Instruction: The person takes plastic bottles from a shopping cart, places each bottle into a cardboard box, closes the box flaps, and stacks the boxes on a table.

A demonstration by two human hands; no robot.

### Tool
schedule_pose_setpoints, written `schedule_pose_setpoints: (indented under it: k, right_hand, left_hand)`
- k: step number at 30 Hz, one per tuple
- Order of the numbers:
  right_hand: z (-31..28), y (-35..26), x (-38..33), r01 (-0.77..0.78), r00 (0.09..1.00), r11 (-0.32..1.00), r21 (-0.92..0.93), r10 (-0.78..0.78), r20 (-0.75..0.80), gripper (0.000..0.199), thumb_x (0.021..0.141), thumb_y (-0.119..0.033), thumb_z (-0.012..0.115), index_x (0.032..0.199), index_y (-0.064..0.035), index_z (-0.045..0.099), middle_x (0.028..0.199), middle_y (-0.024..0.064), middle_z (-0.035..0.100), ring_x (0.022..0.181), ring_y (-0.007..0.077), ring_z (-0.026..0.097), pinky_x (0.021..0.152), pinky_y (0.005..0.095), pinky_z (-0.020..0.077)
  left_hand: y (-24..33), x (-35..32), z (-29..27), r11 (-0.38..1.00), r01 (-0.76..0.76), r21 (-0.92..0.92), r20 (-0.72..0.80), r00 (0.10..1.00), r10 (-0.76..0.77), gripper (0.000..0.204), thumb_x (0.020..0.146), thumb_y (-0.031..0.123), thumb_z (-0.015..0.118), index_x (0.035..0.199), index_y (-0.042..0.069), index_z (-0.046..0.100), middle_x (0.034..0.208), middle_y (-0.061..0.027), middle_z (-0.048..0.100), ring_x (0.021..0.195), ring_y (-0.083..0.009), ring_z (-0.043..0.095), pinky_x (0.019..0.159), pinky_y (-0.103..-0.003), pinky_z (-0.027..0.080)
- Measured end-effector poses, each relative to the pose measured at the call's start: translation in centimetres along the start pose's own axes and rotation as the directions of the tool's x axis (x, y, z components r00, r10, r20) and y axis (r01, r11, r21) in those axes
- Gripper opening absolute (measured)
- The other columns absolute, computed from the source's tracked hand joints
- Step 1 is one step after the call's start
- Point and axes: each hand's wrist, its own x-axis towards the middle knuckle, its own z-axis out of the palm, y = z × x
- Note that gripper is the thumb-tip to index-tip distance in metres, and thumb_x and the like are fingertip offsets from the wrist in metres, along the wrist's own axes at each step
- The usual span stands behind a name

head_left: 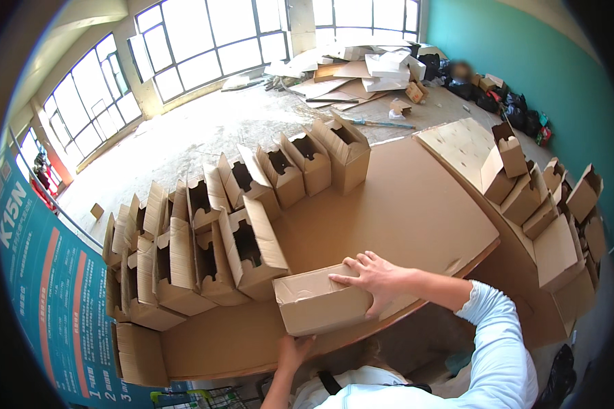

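Head view: a closed brown cardboard box (320, 300) lies at the near edge of the brown table (416, 204), about six o'clock. The right hand (372, 279) rests flat on its top with fingers spread wide; the left hand (293, 351) grips its near underside from below the edge. At nine to twelve o'clock, rows of open-topped folded cartons (211, 238) stand empty. At three o'clock more cartons (546, 204) are piled. A teal banner (41, 286) hangs at eight o'clock. The table's middle is bare
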Motion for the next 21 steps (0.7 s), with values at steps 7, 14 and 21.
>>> schedule_pose_setpoints:
  k: [7, 14, 21]
  right_hand:
    - [2.7, 9.8, -8.5, -0.186, 0.966, 0.968, 0.167, 0.211, -0.147, 0.112, 0.059, -0.057, 0.076, 0.152, -0.0149, 0.030, 0.144, 0.0270, 0.036, 0.129, 0.0432, 0.039, 0.111, 0.0513, 0.0272]
    - [8.4, 20.6, -14.2, -0.605, 0.645, 0.735, 0.307, 0.678, -0.351, 0.114, 0.057, -0.067, 0.077, 0.147, -0.0082, 0.037, 0.142, 0.0244, 0.039, 0.125, 0.0408, 0.042, 0.106, 0.0508, 0.0331]
    - [8.0, 29.6, -2.5, -0.780, 0.227, 0.477, 0.405, 0.819, -0.527, 0.104, 0.057, -0.067, 0.078, 0.141, -0.0127, 0.049, 0.137, 0.0236, 0.047, 0.125, 0.0383, 0.044, 0.104, 0.0503, 0.0345]
  left_hand:
    - [6.1, 8.6, 10.3, 0.990, -0.043, 0.138, -0.062, 0.997, 0.052, 0.060, 0.079, 0.013, 0.075, 0.131, 0.003, 0.047, 0.101, -0.0211, 0.068, 0.092, -0.0378, 0.067, 0.079, -0.044, 0.052]
    - [14.2, 26.8, 24.5, 0.998, -0.058, 0.001, 0.031, 0.998, 0.058, 0.075, 0.077, 0.000, 0.069, 0.143, 0.002, 0.034, 0.120, -0.0246, 0.061, 0.109, -0.0393, 0.061, 0.089, -0.046, 0.050]
    - [13.7, 35.1, 29.2, 0.929, -0.298, 0.218, -0.170, 0.926, 0.336, 0.071, 0.086, 0.004, 0.063, 0.148, 0.001, 0.029, 0.144, -0.0256, 0.041, 0.133, -0.0410, 0.041, 0.111, -0.044, 0.036]
